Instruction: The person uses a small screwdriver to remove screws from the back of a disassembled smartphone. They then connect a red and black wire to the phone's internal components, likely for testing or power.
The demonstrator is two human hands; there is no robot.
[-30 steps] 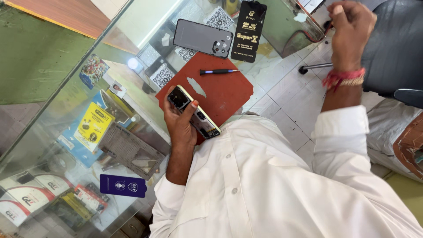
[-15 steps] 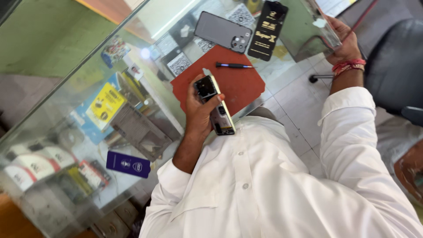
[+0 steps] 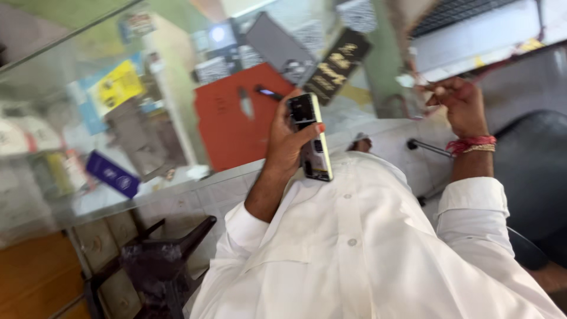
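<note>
My left hand [image 3: 286,139] grips a phone [image 3: 313,139] with a pale yellow edge and a black back. It holds it upright above the front edge of the glass counter [image 3: 177,189]. Behind it on the counter lies a red mat [image 3: 227,121] with a dark pen [image 3: 269,93]. My right hand [image 3: 460,103], with red thread at the wrist, is raised at the upper right. Its fingers are pinched on a small pale object [image 3: 426,87] that is too blurred to name. Both arms wear white sleeves.
A grey phone [image 3: 277,47] and a black and gold packet [image 3: 339,62] lie beyond the mat. Coloured packets show under the glass at left. A dark chair [image 3: 531,171] stands at right, and a black stool with a dark bag [image 3: 156,266] at lower left.
The view has swung and blurred. My left hand has raised the phone more upright. My right hand has drawn back from the counter's far corner with its fingers pinched.
</note>
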